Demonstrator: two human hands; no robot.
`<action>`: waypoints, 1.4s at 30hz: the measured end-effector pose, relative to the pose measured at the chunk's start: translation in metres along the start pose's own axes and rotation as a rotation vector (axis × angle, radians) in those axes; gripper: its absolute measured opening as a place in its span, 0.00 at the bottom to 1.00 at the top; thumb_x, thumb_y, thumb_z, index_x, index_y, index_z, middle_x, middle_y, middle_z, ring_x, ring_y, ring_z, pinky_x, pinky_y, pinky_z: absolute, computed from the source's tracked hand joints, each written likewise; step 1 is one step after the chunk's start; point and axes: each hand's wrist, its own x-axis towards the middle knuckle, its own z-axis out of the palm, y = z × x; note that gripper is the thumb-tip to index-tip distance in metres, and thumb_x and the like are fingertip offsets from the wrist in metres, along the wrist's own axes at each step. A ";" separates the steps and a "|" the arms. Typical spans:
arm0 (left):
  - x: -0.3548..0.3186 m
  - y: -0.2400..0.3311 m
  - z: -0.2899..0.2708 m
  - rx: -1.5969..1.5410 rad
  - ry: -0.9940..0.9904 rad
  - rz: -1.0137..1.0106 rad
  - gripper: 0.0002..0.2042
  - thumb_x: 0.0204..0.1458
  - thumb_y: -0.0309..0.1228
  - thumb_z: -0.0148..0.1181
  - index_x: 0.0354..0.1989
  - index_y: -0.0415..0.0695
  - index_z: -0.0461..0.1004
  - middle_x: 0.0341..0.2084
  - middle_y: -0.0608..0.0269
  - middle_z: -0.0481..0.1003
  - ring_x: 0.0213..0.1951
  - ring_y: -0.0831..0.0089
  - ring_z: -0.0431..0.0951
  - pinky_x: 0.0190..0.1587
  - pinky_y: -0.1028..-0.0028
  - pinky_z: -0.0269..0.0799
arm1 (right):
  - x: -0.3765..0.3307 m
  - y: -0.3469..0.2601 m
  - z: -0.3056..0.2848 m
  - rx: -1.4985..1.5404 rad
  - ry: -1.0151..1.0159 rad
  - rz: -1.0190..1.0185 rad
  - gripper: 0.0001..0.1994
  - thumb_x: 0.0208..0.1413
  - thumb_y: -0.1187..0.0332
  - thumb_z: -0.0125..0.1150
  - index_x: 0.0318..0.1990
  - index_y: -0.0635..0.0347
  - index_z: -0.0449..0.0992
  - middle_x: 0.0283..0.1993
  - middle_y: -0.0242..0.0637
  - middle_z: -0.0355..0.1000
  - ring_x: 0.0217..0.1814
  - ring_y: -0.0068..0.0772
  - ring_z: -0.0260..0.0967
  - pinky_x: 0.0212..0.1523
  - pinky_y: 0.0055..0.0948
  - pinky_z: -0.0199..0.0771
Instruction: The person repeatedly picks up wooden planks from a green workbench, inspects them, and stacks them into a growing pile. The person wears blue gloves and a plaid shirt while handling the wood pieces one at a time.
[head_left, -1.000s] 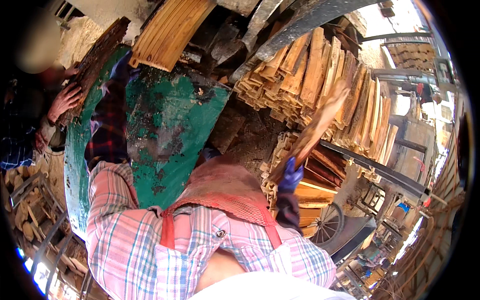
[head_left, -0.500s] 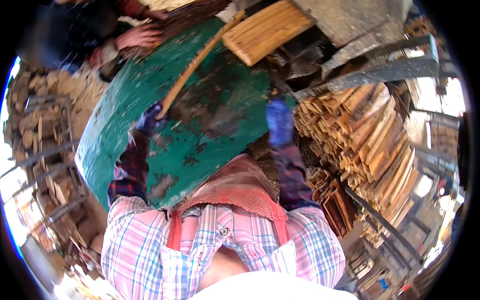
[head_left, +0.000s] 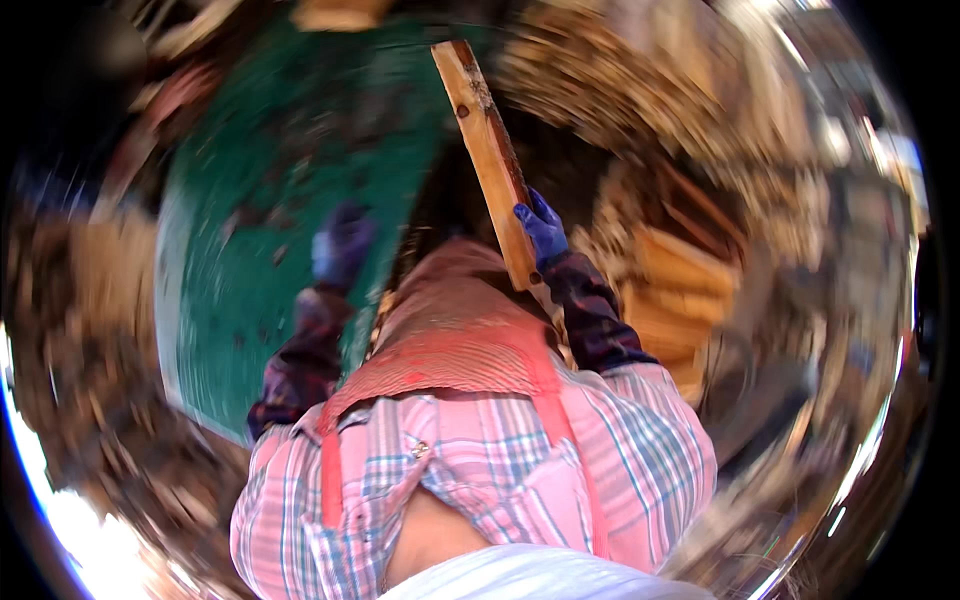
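My right hand [head_left: 543, 228], in a blue glove, is closed round the near part of a wooden plank [head_left: 484, 160]. The plank stands out away from me, tilted, with a pale sawn face, dark knots and rough brown bark along its right edge. Over the green tabletop [head_left: 215, 300] is my left hand [head_left: 343, 245], also gloved in blue. Motion smears its fingers, and nothing held shows in it.
Stacked wood pieces [head_left: 650, 70] lie at the far right. More cut wood [head_left: 675, 290] is beside my right forearm. A blurred co-worker's arm [head_left: 150, 130] reaches in at the far left. Dark scraps [head_left: 290, 185] dot the green surface.
The view has swung to the right. A plank is now in my right hand, which showed none before. The thin wooden strip has gone from my left hand.
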 end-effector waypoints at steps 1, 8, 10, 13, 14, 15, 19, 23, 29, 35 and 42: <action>0.004 -0.016 -0.006 -0.033 0.124 0.080 0.18 0.49 0.29 0.60 0.48 0.39 0.68 0.32 0.65 0.73 0.30 0.78 0.72 0.33 0.77 0.71 | -0.016 -0.003 -0.023 0.010 0.159 0.002 0.25 0.55 0.65 0.58 0.57 0.68 0.62 0.52 0.36 0.66 0.52 0.26 0.62 0.53 0.24 0.61; 0.054 -0.018 0.020 -0.131 -0.129 0.000 0.25 0.47 0.31 0.62 0.53 0.35 0.63 0.43 0.57 0.72 0.46 0.71 0.71 0.50 0.72 0.66 | -0.016 0.007 -0.221 -0.079 1.202 -0.103 0.17 0.58 0.59 0.50 0.48 0.62 0.67 0.45 0.38 0.68 0.45 0.28 0.64 0.45 0.26 0.63; 0.060 -0.019 0.028 -0.073 -0.158 0.016 0.27 0.47 0.33 0.63 0.54 0.35 0.63 0.46 0.54 0.71 0.47 0.68 0.71 0.50 0.71 0.66 | 0.013 -0.014 -0.280 -0.268 1.211 -0.070 0.15 0.59 0.58 0.47 0.44 0.60 0.69 0.41 0.38 0.69 0.41 0.29 0.66 0.41 0.27 0.65; 0.074 0.007 0.035 0.029 -0.257 -0.025 0.29 0.46 0.37 0.63 0.55 0.37 0.62 0.49 0.49 0.68 0.50 0.64 0.70 0.52 0.68 0.65 | 0.052 -0.034 -0.342 -0.754 0.878 0.012 0.15 0.60 0.57 0.42 0.38 0.55 0.72 0.35 0.39 0.71 0.35 0.30 0.68 0.35 0.28 0.68; 0.079 0.013 0.024 0.099 -0.233 0.073 0.30 0.46 0.38 0.63 0.56 0.37 0.62 0.50 0.47 0.68 0.51 0.61 0.69 0.53 0.67 0.65 | 0.076 -0.031 -0.317 -0.802 0.590 -0.071 0.15 0.61 0.56 0.41 0.36 0.54 0.73 0.33 0.39 0.72 0.33 0.31 0.69 0.33 0.28 0.69; 0.090 0.019 0.015 0.171 -0.214 0.167 0.31 0.46 0.40 0.63 0.56 0.37 0.62 0.50 0.46 0.67 0.51 0.58 0.69 0.54 0.66 0.64 | 0.095 -0.017 -0.280 -0.499 0.360 -0.153 0.18 0.60 0.57 0.41 0.31 0.58 0.75 0.28 0.41 0.72 0.28 0.31 0.69 0.33 0.28 0.70; 0.148 0.085 -0.015 0.665 0.181 0.395 0.41 0.42 0.50 0.64 0.60 0.39 0.55 0.58 0.42 0.59 0.60 0.49 0.58 0.60 0.62 0.56 | 0.121 -0.001 -0.123 -0.134 -0.189 0.307 0.13 0.57 0.60 0.49 0.39 0.57 0.76 0.34 0.37 0.75 0.33 0.33 0.72 0.35 0.32 0.73; 0.222 0.161 -0.046 0.967 0.426 0.306 0.52 0.32 0.61 0.64 0.65 0.46 0.47 0.64 0.44 0.47 0.66 0.51 0.45 0.64 0.58 0.44 | 0.109 -0.042 0.005 -0.167 -0.204 0.434 0.14 0.58 0.60 0.52 0.47 0.54 0.72 0.40 0.34 0.75 0.37 0.30 0.72 0.38 0.30 0.71; 0.293 0.172 -0.074 0.986 0.255 -0.084 0.60 0.25 0.67 0.64 0.67 0.55 0.38 0.66 0.46 0.38 0.67 0.47 0.36 0.63 0.44 0.33 | 0.120 -0.079 0.051 -0.256 -0.222 0.341 0.13 0.59 0.59 0.52 0.47 0.53 0.73 0.41 0.31 0.75 0.36 0.24 0.71 0.35 0.26 0.69; 0.287 0.165 -0.086 0.983 0.132 -0.101 0.60 0.25 0.64 0.66 0.67 0.54 0.39 0.66 0.44 0.38 0.67 0.46 0.38 0.62 0.44 0.39 | 0.129 -0.101 0.071 -0.183 -0.133 0.320 0.13 0.57 0.60 0.56 0.47 0.53 0.73 0.38 0.29 0.74 0.34 0.21 0.70 0.33 0.22 0.68; 0.261 0.173 -0.080 0.939 0.202 0.041 0.53 0.27 0.56 0.68 0.65 0.53 0.49 0.56 0.47 0.55 0.59 0.49 0.54 0.56 0.51 0.50 | 0.278 -0.099 0.165 -0.158 -0.177 -0.403 0.13 0.54 0.66 0.57 0.45 0.61 0.71 0.43 0.35 0.70 0.41 0.27 0.69 0.35 0.27 0.70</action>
